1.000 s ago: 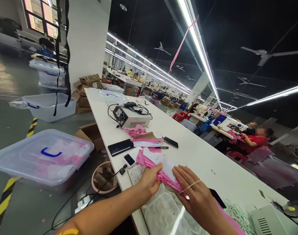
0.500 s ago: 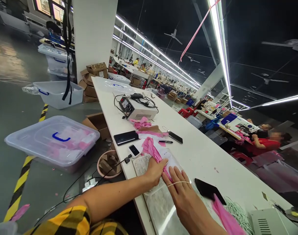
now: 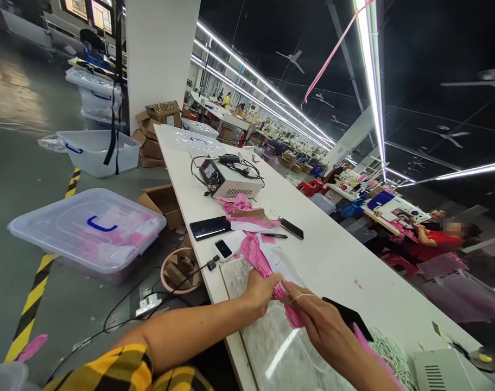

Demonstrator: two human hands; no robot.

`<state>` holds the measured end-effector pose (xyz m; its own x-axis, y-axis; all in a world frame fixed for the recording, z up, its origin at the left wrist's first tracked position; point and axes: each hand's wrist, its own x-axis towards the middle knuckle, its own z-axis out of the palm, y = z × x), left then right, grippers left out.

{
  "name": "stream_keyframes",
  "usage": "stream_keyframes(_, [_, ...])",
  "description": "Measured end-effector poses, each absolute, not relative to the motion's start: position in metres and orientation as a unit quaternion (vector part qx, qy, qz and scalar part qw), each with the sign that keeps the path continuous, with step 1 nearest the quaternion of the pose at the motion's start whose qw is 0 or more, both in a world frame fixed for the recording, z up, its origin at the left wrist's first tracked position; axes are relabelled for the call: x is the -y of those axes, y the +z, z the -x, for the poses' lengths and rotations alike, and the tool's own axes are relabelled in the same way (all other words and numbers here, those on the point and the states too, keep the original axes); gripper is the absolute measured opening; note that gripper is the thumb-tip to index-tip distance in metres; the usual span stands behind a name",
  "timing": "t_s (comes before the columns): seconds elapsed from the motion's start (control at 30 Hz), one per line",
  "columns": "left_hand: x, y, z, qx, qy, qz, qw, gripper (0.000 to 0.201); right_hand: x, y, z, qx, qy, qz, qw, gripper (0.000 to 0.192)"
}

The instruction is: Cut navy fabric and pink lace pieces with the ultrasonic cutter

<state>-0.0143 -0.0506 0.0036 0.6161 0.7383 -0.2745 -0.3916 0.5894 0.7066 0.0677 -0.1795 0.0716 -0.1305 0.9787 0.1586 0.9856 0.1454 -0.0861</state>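
A gathered strip of pink fabric (image 3: 255,258) runs through both my hands over the front edge of the white table. My left hand (image 3: 260,292) is closed around its middle, thumb on top. My right hand (image 3: 315,315) meets it from the right, turned on edge with its fingers together on the same fabric; a thin pale band crosses those fingers. A pink end hangs out below, between the hands. Underneath lies a grey, glossy board (image 3: 267,342), with a white paper sheet (image 3: 282,266) beyond the hands. A dark phone (image 3: 347,315) is partly hidden behind my right hand.
On the table (image 3: 312,260) are a boxy device with a coiled cable (image 3: 231,176), a black phone (image 3: 210,228), a small white gadget (image 3: 223,248), a pen (image 3: 275,235) and pale cords (image 3: 388,353). A lidded bin (image 3: 88,228) and a pink basket (image 3: 180,271) stand left. Co-workers sit right.
My right hand has gone from lying flat with spread fingers to tilted on edge, fingers drawn in on the fabric. The fabric's lower end now shows below the hands.
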Motion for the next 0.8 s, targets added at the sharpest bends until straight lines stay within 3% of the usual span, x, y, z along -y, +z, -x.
stream_keyframes(0.23, [0.048, -0.009, 0.002, -0.294, 0.395, -0.374, 0.786, 0.031, 0.175, 0.07, -0.065, 0.732, 0.025, 0.672, 0.109, 0.047])
stream_keyframes(0.4, [0.049, -0.014, 0.002, -0.289, 0.414, -0.426, 0.751, 0.026, 0.163, 0.056, -0.075, 0.648, -0.067, 0.714, 0.255, 0.033])
stream_keyframes(0.5, [0.045, -0.007, 0.003, -0.27, 0.433, -0.451, 0.732, 0.027, 0.163, 0.045, -0.077, 0.623, -0.129, 0.712, 0.297, 0.03])
stream_keyframes(0.7, [0.042, 0.008, 0.003, -0.242, 0.445, -0.472, 0.722, 0.027, 0.169, 0.036, -0.076, 0.602, -0.226, 0.714, 0.278, 0.052])
stream_keyframes(0.8, [0.044, 0.011, 0.008, -0.227, 0.436, -0.47, 0.733, 0.028, 0.172, 0.034, -0.08, 0.564, -0.205, 0.761, 0.247, 0.067])
